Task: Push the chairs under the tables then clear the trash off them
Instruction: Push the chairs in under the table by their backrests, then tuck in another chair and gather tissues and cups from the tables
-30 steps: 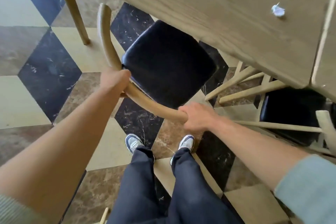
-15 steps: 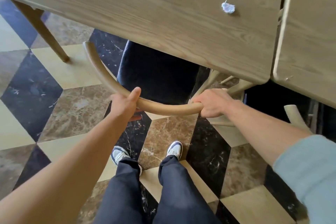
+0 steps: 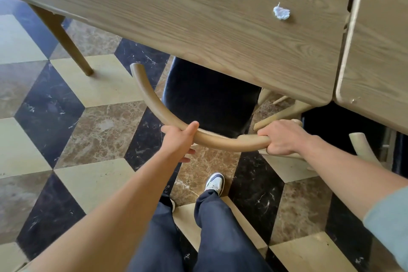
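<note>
Wood-grain table (image 3: pixel 176 11) fills the top of the view, pale oak tone, rounded corner at right, butted against a second table (image 3: pixel 379 51) of the same wood with a thin dark gap between. Crumpled white paper scrap (image 3: pixel 281 13) lies on the first table near its right end, well apart from both hands. Chair (image 3: pixel 209 97) has a black padded seat, glossy, most of it tucked under the table edge; its backrest rail (image 3: pixel 150 99) is a smooth round bentwood curve, light tan. Left hand (image 3: pixel 180 139) grips the rail from the near side, thumb laid over the top, fingers curled below it. Right hand (image 3: pixel 280 137) is clamped on the rail's right end, knuckles up, fingers wrapped fully around. Hands sit apart along the curve. Both forearms reach forward and down, bare; a grey-blue sleeve (image 3: pixel 388 223) is pushed up on the right arm. Floor (image 3: pixel 99 128) is polished marble in a cube pattern, cream, brown and black. Another chair (image 3: pixel 362 146), pale wood, shows partly under the second table. Dark trousers and one white sneaker (image 3: pixel 215 183) below.
</note>
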A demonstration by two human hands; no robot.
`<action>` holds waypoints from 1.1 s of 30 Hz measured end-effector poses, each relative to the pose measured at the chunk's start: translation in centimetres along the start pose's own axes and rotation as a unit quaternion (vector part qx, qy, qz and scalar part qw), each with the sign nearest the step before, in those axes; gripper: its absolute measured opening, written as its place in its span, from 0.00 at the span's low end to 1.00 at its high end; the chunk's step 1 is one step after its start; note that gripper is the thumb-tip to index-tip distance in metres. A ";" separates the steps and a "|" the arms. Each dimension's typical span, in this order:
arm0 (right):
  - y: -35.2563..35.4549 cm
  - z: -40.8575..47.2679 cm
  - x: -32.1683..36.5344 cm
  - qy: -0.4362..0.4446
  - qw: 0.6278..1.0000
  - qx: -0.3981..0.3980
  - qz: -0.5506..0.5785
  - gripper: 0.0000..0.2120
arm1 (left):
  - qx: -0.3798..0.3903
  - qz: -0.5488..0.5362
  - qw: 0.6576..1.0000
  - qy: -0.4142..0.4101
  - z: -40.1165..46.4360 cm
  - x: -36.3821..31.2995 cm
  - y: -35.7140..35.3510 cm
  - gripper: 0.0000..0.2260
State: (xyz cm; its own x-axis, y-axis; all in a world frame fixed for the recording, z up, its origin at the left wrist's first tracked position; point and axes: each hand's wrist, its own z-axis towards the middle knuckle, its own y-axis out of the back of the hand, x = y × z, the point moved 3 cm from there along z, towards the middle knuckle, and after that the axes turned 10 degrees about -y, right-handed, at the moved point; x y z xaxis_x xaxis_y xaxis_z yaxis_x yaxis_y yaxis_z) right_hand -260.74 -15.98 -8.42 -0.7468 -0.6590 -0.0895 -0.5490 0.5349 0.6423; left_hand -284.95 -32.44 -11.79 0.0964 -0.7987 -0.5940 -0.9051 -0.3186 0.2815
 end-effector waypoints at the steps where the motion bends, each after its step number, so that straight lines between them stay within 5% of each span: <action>1: 0.2 0.1 0.0 -0.004 1.000 0.002 0.006 0.10 | 0.000 0.011 1.000 -0.003 0.1 0.0 0.0 0.34; 7: 1.2 -0.4 2.6 -0.076 0.989 0.120 -0.049 0.06 | 0.134 0.088 0.987 0.017 -0.5 -1.4 2.6 0.42; 9: 3.1 -0.2 5.5 -0.066 0.986 0.149 -0.026 0.20 | 0.146 0.084 0.986 -0.003 0.0 -2.1 5.3 0.38; 11: 5.8 0.7 9.7 -0.036 0.982 0.149 0.112 0.28 | 0.105 0.083 0.991 -0.028 0.7 -2.8 9.1 0.36; 14: 10.3 2.5 17.2 -0.007 0.969 0.046 0.244 0.22 | 0.058 0.057 0.996 -0.046 1.9 -2.7 15.2 0.33; 18: 18.3 3.6 30.1 0.024 0.964 -0.151 0.216 0.07 | 0.047 0.043 0.996 -0.064 2.5 -1.1 26.3 0.27; 26: 30.1 7.8 51.8 0.091 0.968 -0.171 0.158 0.09 | -0.093 0.025 0.993 -0.076 4.1 1.9 51.2 0.23; 33: 41.1 17.5 63.0 0.108 0.965 -0.187 0.149 0.11 | -0.113 0.007 0.989 -0.096 11.8 -4.2 66.7 0.18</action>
State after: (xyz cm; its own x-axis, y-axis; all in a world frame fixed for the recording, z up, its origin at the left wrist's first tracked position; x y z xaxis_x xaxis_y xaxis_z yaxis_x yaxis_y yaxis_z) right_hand -336.94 -26.28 -1.05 -0.7325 -0.6220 0.2767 -0.1184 0.5167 0.8480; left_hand -350.56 -44.37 0.59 -0.0155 -0.6987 -0.7153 -0.7886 -0.4313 0.4383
